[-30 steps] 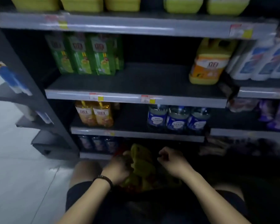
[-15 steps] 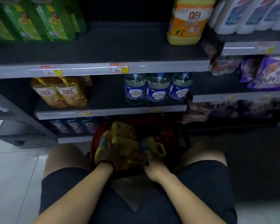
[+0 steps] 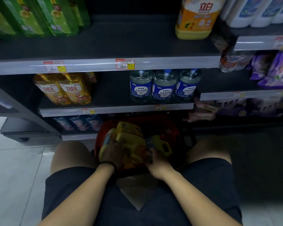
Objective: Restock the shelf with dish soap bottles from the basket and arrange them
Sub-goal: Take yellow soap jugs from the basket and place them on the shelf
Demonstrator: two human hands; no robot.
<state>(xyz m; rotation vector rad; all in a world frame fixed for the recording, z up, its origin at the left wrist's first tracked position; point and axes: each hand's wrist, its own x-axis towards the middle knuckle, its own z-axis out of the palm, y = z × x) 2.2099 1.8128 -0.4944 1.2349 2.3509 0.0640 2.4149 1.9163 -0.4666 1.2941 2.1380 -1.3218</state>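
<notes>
A red basket [image 3: 170, 128] stands on the floor between my knees, holding several yellow dish soap bottles [image 3: 129, 136]. My left hand [image 3: 116, 154] rests on the left bottles and seems to grip one; the hold is dim. My right hand [image 3: 155, 160] grasps a yellow bottle [image 3: 162, 144] with a handle at the right of the pile. One orange-labelled yellow dish soap jug [image 3: 196, 18] stands on the dark upper shelf [image 3: 114, 44], at its right end.
Green bottles [image 3: 39, 15] fill the upper shelf's left end. The lower shelf [image 3: 114, 110] carries two amber bottles [image 3: 64, 88] and three clear blue-labelled bottles [image 3: 163, 85]. White bottles [image 3: 258, 10] and purple bags [image 3: 278, 70] sit on the right. White floor tiles [image 3: 15, 176] lie left.
The view has tipped down from the shelves to the basket. Both hands have sunk lower into the basket and settled on the yellow bottles.
</notes>
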